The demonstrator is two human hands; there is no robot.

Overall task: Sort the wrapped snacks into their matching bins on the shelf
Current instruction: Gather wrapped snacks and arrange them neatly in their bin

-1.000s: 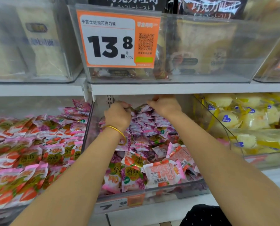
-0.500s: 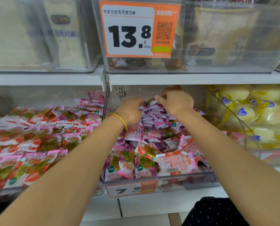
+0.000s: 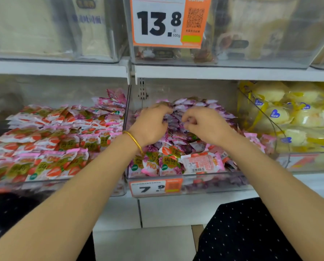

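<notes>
Middle bin [image 3: 223,182] is seen under the upper shelf [image 3: 223,74], clear-walled, with a 7.9 tag [image 3: 155,188] on its front. It is heaped with purple packs [image 3: 195,103] — piled highest at the far side. Near its front wall a few strawberry packs [image 3: 169,150] are mixed in, and one pack [image 3: 202,162] is lying back-up with its barcode shown.

Left hand [image 3: 149,125] is laid on the pile left of centre, palm down, fingers curled into the packs. Its grip is blurred, so whether anything is held cannot be told. A gold bangle [image 3: 134,141] is worn on that wrist. Right hand [image 3: 207,127] is set just beside it on the right, a small gap between them, knuckles up. Its grip is nearly closed, thumb and fingertips drawn together on a bit of purple wrapper from the pile.

Left bin [image 3: 44,187] is filled with strawberry packs in rows, with some pink ones stacked at its far right corner. Right bin [image 3: 312,162] is filled with yellow cakes [image 3: 270,93] in clear wrap marked with blue hearts. Above, a 13.8 tag [image 3: 157,21] is fixed to a clear upper bin [image 3: 270,61] — pale loaves are dimly seen through it. Dark dotted cloth [image 3: 242,232] is seen at the near edge.
</notes>
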